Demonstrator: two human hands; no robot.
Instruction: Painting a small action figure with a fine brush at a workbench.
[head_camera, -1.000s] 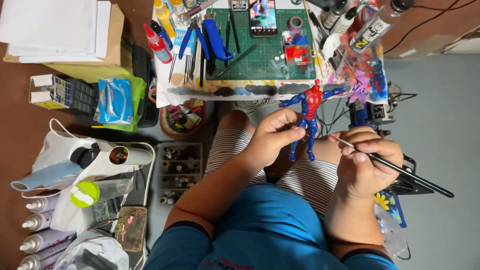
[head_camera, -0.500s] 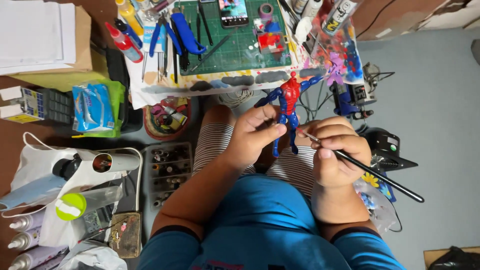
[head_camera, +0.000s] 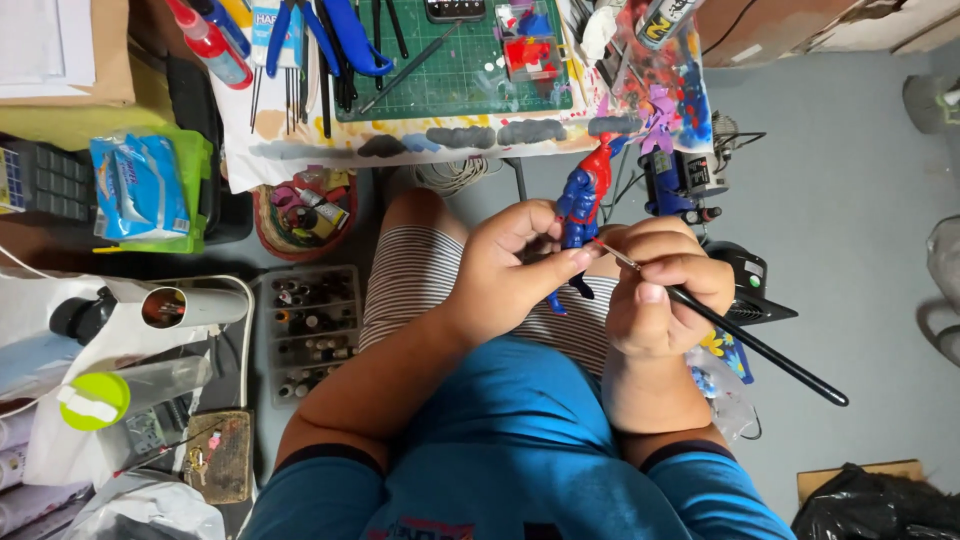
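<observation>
My left hand (head_camera: 515, 268) grips a red and blue action figure (head_camera: 583, 196) by its body and legs, over my lap in striped shorts. In my right hand (head_camera: 658, 290) is a thin black paintbrush (head_camera: 752, 340), held like a pen. Its fine tip touches the figure's blue middle. The brush handle sticks out to the lower right. The figure's red head and arm point up toward the table edge.
A low paint-stained table (head_camera: 300, 150) ahead carries a green cutting mat (head_camera: 460, 75), pliers and paint pots. A small basket (head_camera: 300, 215) and a tray of little bottles (head_camera: 310, 330) sit at my left. A wipes pack (head_camera: 135, 185) lies further left; grey floor (head_camera: 840, 190) at right.
The view has shifted and moved in closer. The figure has turned more side-on in my left hand, and the brush tip has come against its body.
</observation>
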